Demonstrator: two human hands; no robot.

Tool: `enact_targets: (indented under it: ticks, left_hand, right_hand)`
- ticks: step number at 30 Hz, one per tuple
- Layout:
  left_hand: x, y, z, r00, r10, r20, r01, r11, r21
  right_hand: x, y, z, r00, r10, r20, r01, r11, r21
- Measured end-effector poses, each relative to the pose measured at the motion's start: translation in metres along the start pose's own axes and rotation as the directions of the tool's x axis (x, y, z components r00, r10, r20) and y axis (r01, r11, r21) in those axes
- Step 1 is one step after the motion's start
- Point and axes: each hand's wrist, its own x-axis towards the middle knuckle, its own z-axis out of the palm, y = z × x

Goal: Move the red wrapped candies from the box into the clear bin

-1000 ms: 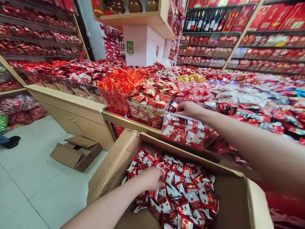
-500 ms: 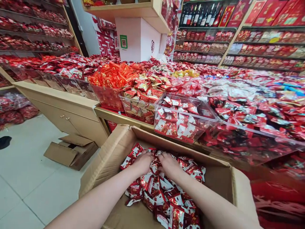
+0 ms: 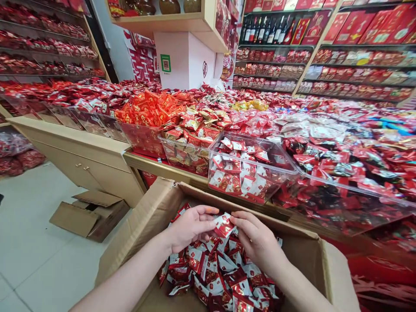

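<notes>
A small red and white wrapped candy packet is raised just above the pile, between my two hands. My right hand pinches its right edge between thumb and fingertips. At its left edge, my left hand has the thumb against the wrapper and the other fingers curled behind, partly hidden. Beneath both hands, many similar wrapped candies lie heaped in an open cardboard box. Just beyond the box stands a clear plastic bin partly filled with red and white packets.
More clear bins of candy line the counter, including orange-red packets and durian-labelled ones. A smaller open cardboard box sits on the tiled floor at left. Shelves with wine bottles and red boxes rise behind.
Both hands have come up out of the candy pile and now have one packet between them. The view has tilted slightly upward.
</notes>
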Motion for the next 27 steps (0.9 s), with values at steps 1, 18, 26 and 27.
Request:
enact_targets:
  ticks: [1,18,26,27]
  left_hand:
    - [-0.003,0.003,0.005,1.0,0.022,0.003,-0.022,0.996,-0.085]
    - [-0.021,0.007,0.033,0.993,0.017,0.118,-0.044,0.972,0.23]
    - [-0.022,0.002,0.039,0.985,0.042,0.17,-0.103,0.924,0.367]
    - [-0.021,0.001,0.039,0.984,0.046,0.174,-0.108,0.925,0.365]
  right_hand:
    - [-0.005,-0.004,-0.002,0.996,0.069,-0.056,-0.063,0.993,0.102]
    - [-0.012,-0.019,0.009,0.741,0.663,0.109,-0.489,0.421,0.764]
    - [-0.017,-0.015,0.008,0.816,0.578,-0.026,-0.428,0.634,0.643]
    - [-0.017,-0.015,0.008,0.816,0.576,-0.047,-0.426,0.654,0.625]
